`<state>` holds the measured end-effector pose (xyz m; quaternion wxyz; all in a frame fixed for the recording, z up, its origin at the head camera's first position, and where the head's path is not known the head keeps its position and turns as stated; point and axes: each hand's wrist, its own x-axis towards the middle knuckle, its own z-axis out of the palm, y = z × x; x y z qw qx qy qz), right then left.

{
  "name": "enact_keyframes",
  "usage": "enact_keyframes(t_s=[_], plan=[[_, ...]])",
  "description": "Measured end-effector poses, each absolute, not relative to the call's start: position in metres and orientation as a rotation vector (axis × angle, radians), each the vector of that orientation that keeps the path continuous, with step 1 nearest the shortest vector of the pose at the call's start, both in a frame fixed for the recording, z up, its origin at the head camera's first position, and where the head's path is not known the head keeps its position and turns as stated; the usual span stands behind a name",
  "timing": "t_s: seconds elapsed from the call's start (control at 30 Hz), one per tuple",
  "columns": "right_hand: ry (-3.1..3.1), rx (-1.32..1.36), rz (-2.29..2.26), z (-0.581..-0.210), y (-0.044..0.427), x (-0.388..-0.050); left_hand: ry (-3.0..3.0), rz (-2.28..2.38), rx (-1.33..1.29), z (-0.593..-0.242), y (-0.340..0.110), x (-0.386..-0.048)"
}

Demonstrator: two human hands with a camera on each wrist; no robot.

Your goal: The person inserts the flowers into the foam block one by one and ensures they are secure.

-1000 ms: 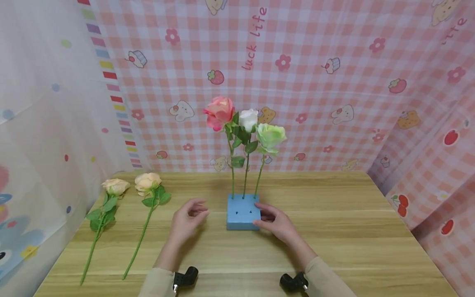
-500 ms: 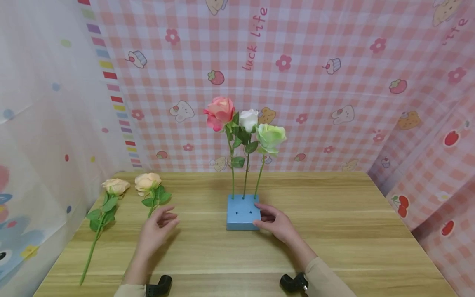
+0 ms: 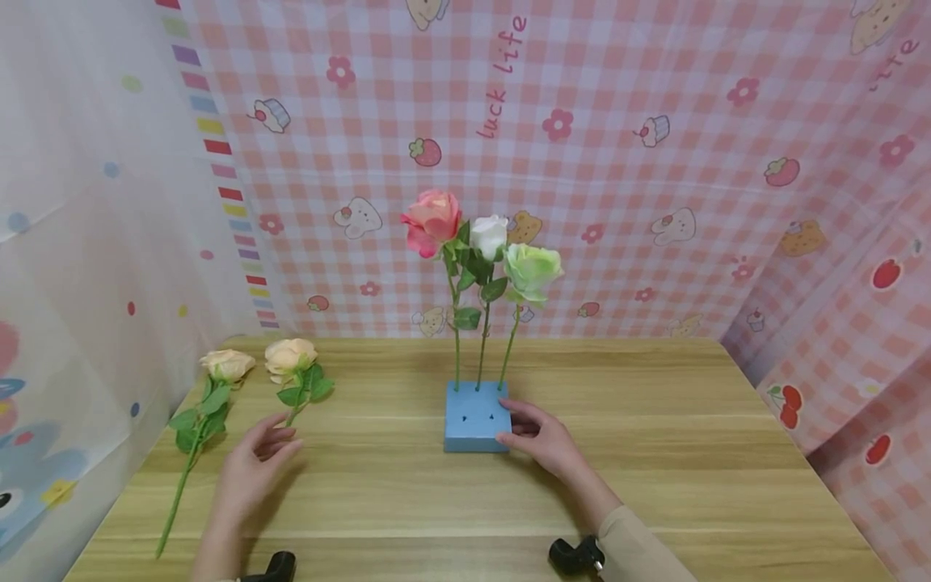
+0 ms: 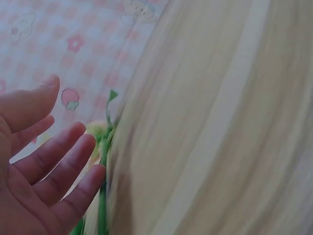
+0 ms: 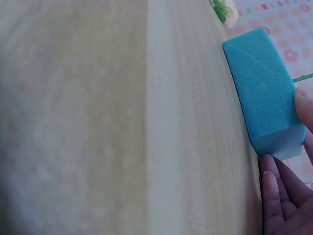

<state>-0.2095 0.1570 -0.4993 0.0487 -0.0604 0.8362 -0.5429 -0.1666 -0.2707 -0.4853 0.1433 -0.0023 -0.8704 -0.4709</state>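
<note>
Half a second has brought the left hand (image 3: 250, 467), fingers apart and empty, to the nearer peach rose (image 3: 292, 357) lying on the surface (image 3: 655, 493); we see the right hand (image 3: 540, 438), fingers clamped on the blue block (image 3: 476, 441), apparently steadying it.

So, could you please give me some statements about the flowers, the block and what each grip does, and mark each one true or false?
1. The right grip holds the blue block by its right side. True.
2. The left grip holds a stem. False: in the left wrist view, its thumb and fingers are apart with nothing between them.
3. Two peach flowers lie on the table. True.
4. The white flower stands between the pink flower and the green flower. True.
5. The block's two front holes hold flowers. False: no stem stands in them.
</note>
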Motion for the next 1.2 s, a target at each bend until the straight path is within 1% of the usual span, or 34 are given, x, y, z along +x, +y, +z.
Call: enact_keyframes(t_s=[0.43,0.97,1.2], plan=[[2.535,-0.191,-1.67,-0.5,0.157,-0.209,-2.577,-1.281,0.117,-0.482,-0.297,-0.155],[2.527,-0.181,-1.663,-0.501,0.157,-0.21,-2.883,-1.092,-0.085,-0.485,-0.319,-0.158],[2.526,-0.175,-1.673,-0.5,0.158,-0.21,-2.924,-1.141,-0.122,-0.484,-0.323,-0.16]])
